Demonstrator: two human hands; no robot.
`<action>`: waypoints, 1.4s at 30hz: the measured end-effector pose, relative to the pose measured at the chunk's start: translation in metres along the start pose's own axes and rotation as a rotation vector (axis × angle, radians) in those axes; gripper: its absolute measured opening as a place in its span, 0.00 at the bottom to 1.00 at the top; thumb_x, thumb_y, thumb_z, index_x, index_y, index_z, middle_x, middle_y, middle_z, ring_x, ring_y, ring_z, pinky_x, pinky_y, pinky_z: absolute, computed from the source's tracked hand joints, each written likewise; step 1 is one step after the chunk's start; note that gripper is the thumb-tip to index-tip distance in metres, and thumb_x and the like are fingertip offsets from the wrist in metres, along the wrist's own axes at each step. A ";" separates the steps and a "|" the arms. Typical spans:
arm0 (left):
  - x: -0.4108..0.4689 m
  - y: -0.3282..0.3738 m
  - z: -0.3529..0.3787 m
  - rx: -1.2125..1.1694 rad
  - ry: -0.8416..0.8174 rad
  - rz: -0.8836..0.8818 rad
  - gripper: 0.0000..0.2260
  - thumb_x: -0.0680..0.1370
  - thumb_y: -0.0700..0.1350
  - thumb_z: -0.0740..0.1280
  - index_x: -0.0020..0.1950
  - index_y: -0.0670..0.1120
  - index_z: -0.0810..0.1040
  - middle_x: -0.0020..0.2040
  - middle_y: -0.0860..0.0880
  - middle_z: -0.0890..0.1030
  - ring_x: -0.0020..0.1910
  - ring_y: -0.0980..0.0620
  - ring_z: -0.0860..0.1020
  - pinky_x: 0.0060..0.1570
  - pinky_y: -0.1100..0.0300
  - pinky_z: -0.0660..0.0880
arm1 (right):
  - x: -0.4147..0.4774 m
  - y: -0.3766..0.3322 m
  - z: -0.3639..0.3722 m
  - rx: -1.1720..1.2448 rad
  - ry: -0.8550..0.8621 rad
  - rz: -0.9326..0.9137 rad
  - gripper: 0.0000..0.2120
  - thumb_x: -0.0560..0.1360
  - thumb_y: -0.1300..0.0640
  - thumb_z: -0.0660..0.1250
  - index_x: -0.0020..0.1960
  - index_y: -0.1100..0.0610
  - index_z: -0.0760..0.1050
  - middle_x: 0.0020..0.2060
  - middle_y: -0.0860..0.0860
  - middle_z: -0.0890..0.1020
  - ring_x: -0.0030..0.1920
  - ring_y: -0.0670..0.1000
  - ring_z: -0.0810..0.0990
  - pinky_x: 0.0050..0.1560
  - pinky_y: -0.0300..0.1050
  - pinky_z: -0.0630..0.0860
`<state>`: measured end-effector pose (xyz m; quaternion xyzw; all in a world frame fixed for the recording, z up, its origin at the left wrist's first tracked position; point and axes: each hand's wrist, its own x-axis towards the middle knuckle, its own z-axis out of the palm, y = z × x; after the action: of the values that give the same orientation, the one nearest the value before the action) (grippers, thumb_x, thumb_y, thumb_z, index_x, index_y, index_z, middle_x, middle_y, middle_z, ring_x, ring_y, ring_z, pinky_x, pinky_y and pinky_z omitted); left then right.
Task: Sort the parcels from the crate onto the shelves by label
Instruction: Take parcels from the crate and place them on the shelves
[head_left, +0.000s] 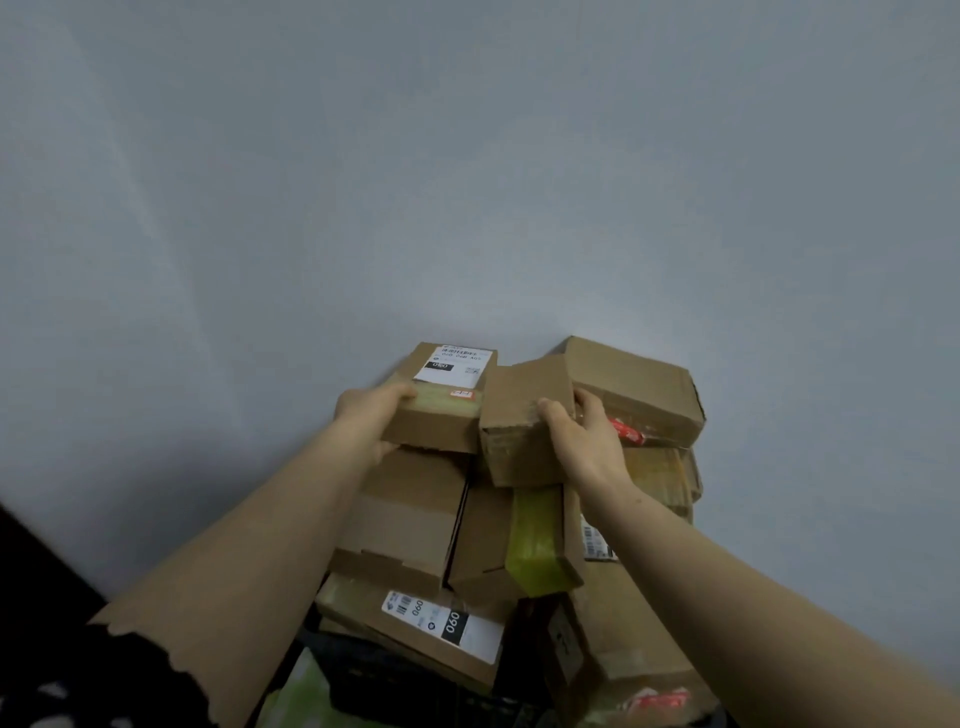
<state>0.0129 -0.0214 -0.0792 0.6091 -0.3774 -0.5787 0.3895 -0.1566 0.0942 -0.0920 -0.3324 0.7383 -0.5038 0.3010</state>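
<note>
Seen from the head camera, both arms stretch forward to the top of a parcel stack (410, 519) against the wall (467, 182). The left hand (371, 415) closes its grip round the labelled parcel's (447, 384) near end. The right hand (584, 441) clasps the plain parcel (519, 410) touching it, probably to steady both on the pile.

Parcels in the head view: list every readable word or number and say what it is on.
"090": black patch on the top label of the top parcel in the left hand.
"090": twice on the lower label of the lower parcel.
Blurred, unreadable: the top label's other print, red stickers, barcode label.
No text: the plain parcel in the right hand.
</note>
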 end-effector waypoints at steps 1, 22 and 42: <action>-0.001 0.004 -0.001 -0.049 -0.028 -0.028 0.16 0.74 0.40 0.70 0.60 0.42 0.71 0.46 0.45 0.74 0.45 0.47 0.75 0.40 0.53 0.75 | 0.000 0.000 0.000 0.006 0.006 -0.001 0.31 0.74 0.41 0.62 0.74 0.48 0.59 0.67 0.53 0.70 0.67 0.55 0.68 0.65 0.59 0.70; -0.142 -0.019 -0.107 -0.587 0.019 0.179 0.10 0.75 0.29 0.62 0.54 0.36 0.77 0.48 0.41 0.81 0.41 0.47 0.80 0.35 0.58 0.82 | -0.071 -0.047 -0.001 -0.456 -0.163 -0.668 0.22 0.82 0.51 0.54 0.74 0.55 0.61 0.71 0.55 0.68 0.71 0.55 0.64 0.71 0.51 0.59; -0.406 -0.098 -0.215 -0.267 0.435 0.377 0.22 0.70 0.28 0.69 0.63 0.42 0.77 0.48 0.48 0.85 0.44 0.55 0.84 0.41 0.67 0.79 | -0.287 -0.062 0.020 0.214 -1.179 -0.517 0.18 0.80 0.65 0.60 0.68 0.58 0.69 0.48 0.44 0.80 0.43 0.34 0.78 0.44 0.27 0.74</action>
<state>0.2106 0.3966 0.0035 0.5813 -0.3124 -0.3968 0.6379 0.0416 0.2944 -0.0082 -0.6881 0.2915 -0.3638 0.5560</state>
